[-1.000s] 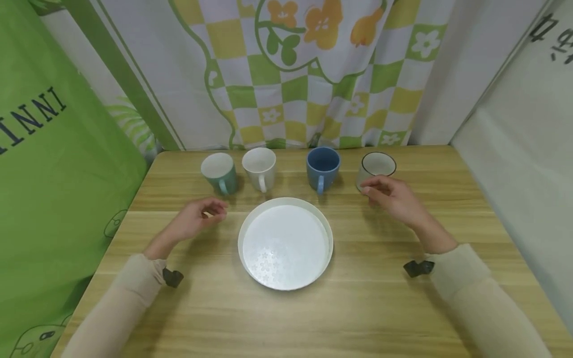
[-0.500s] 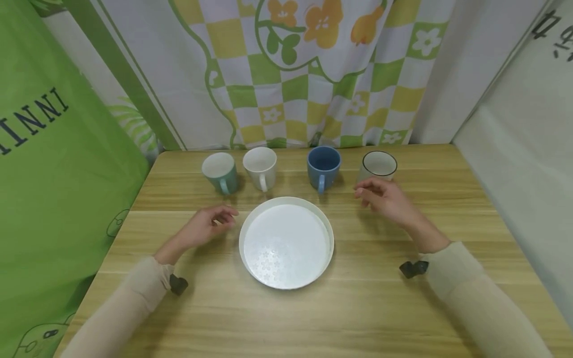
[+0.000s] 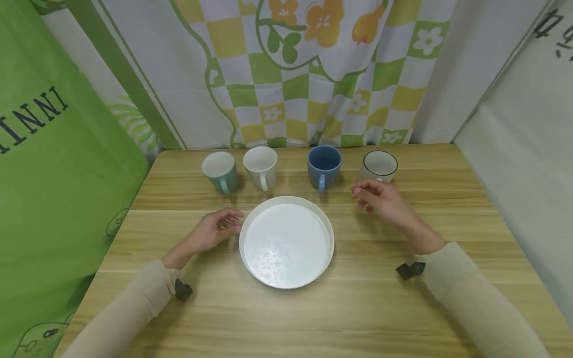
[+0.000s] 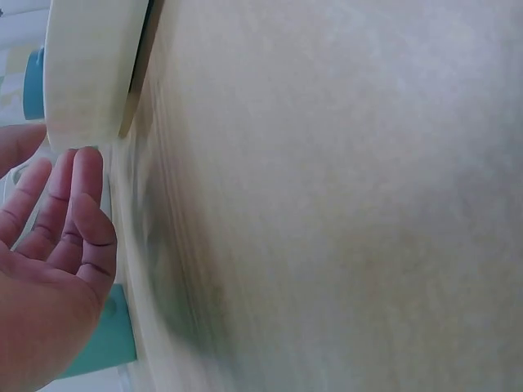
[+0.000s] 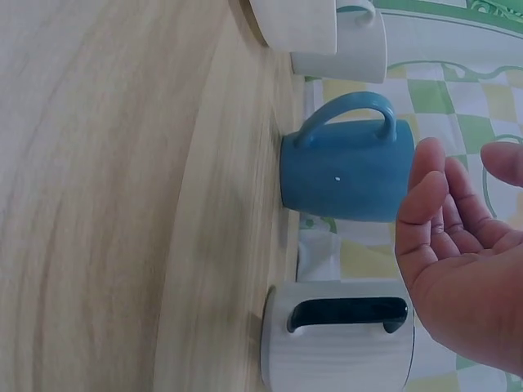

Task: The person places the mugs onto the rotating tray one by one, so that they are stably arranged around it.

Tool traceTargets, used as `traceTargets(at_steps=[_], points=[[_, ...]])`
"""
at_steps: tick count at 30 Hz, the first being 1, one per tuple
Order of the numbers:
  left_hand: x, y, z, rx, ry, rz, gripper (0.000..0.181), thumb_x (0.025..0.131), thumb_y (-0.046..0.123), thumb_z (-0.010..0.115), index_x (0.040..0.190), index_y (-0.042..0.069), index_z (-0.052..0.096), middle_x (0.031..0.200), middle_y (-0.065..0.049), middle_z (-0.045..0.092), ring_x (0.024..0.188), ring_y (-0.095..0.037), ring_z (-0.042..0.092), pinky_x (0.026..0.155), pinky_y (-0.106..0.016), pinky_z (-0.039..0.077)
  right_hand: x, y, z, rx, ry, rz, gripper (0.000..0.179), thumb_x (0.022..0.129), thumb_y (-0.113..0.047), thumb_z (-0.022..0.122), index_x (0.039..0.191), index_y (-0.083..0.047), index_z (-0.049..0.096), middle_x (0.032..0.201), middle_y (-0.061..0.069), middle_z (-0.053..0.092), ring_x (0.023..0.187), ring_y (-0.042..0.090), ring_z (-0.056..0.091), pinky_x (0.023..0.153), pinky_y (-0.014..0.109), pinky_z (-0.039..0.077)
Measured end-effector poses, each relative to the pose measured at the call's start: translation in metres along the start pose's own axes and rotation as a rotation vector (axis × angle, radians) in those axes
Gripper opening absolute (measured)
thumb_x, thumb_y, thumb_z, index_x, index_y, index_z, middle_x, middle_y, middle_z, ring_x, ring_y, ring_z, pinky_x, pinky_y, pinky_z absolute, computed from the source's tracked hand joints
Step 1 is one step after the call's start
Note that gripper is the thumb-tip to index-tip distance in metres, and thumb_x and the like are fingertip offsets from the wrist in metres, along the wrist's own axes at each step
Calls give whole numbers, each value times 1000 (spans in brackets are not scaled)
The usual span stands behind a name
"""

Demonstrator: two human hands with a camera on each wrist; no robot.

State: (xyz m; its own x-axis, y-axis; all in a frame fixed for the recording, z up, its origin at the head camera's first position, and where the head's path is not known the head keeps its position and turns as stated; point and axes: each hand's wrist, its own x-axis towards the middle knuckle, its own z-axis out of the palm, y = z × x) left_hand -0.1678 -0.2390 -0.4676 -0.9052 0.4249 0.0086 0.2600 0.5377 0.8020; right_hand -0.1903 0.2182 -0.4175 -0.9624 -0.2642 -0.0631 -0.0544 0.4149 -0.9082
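A round white tray (image 3: 286, 243) lies in the middle of the wooden table. My left hand (image 3: 215, 231) is at its left rim, fingers loosely bent and fingertips right at the tray's side (image 4: 90, 73) in the left wrist view. Nothing is held in it. To the right of the tray hovers my right hand (image 3: 380, 201), relaxed and holding nothing. It partly covers a white mug with a dark rim (image 3: 380, 164), whose black handle (image 5: 347, 312) shows in the right wrist view. Left of that mug stands a blue mug (image 3: 324, 166), handle toward me.
A white mug (image 3: 261, 166) and a green mug (image 3: 220, 171) stand at the back left of the table (image 3: 286, 323). Behind the row hangs a checkered curtain (image 3: 322, 99). Green fabric (image 3: 67, 199) borders the left side, and a white sheet (image 3: 528, 149) the right.
My left hand has moved right to the tray's rim. My right hand has drifted left and toward me, away from the dark-rimmed mug. The mugs and tray stay put.
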Motion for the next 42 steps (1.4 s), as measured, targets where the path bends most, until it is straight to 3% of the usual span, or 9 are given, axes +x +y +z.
traceTargets(at_steps=[7,14,19,25,31,42], points=[[0,-1,3,-33,-16,-2,32,95,12,69,125,4,62,109,-14,71,100,-21,67,84,-25,56,3,-3,9,46,-14,32,33,104,-24,52,122,3,60,99,-4,68,83,21,67,68,30,55],[0,-2,3,-44,-31,-3,33,95,13,69,127,6,64,109,-13,72,103,-25,66,86,-26,56,10,-7,19,98,-42,68,33,105,-24,51,122,3,59,113,16,65,84,20,65,69,29,54],[0,0,4,-52,-37,-2,33,95,13,68,127,6,65,111,-13,72,104,-26,66,88,-27,56,17,-4,27,128,-44,91,37,106,-25,49,126,4,56,116,13,64,84,19,65,70,29,54],[1,0,6,-17,-28,-12,34,96,7,66,129,1,63,111,-18,71,105,-29,66,88,-28,55,26,-1,36,158,-33,110,38,106,-24,48,129,5,55,127,24,58,84,19,63,71,28,53],[-1,1,6,-18,-34,-17,35,96,2,63,130,-5,60,113,-23,70,105,-35,65,87,-30,55,36,-1,42,177,-20,150,35,106,-24,48,129,1,57,130,24,59,86,24,64,68,24,51],[-1,-4,4,-58,-47,-10,37,96,16,67,131,5,62,114,-15,71,107,-26,66,90,-31,55,49,1,49,199,-2,178,31,105,-25,51,124,-2,59,125,23,60,79,14,62,67,25,51]])
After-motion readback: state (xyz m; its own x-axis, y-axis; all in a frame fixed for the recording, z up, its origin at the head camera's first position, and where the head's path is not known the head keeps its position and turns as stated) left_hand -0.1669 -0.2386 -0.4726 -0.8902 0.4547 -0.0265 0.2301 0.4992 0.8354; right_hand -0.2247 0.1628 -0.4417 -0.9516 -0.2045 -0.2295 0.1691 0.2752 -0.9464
